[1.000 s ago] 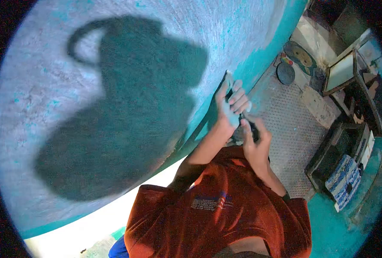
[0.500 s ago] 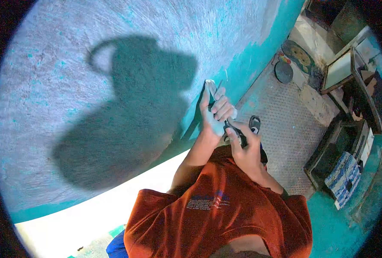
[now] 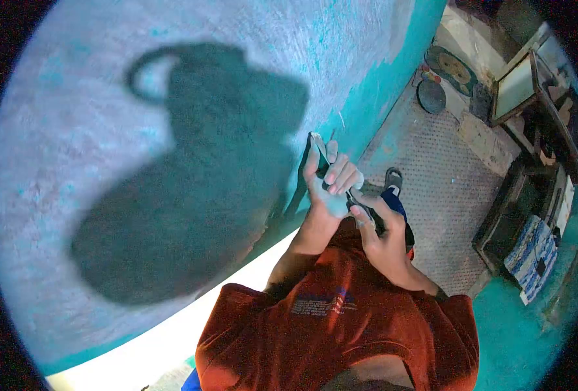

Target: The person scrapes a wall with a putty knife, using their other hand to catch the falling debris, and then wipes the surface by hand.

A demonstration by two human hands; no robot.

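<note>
1. Surroundings: the plastered wall (image 3: pixel 171 78) stands directly ahead and carries the person's shadow (image 3: pixel 191 169). On the patterned floor (image 3: pixel 438 195) we note 1 sandal (image 3: pixel 393 177), 1 round dish (image 3: pixel 431 96), 1 framed panel (image 3: pixel 513 88) and 1 patterned cloth (image 3: pixel 530 254).
2. Grip: the left hand (image 3: pixel 328 182), pale with paste, is clenched over a thin blade (image 3: pixel 316 140) held near the wall. The right hand (image 3: pixel 381 231) is clenched on a dark handle (image 3: pixel 367 214).
3. Limits: the fingers hide where blade and handle meet. We cannot tell whether they form 1 tool.
</note>
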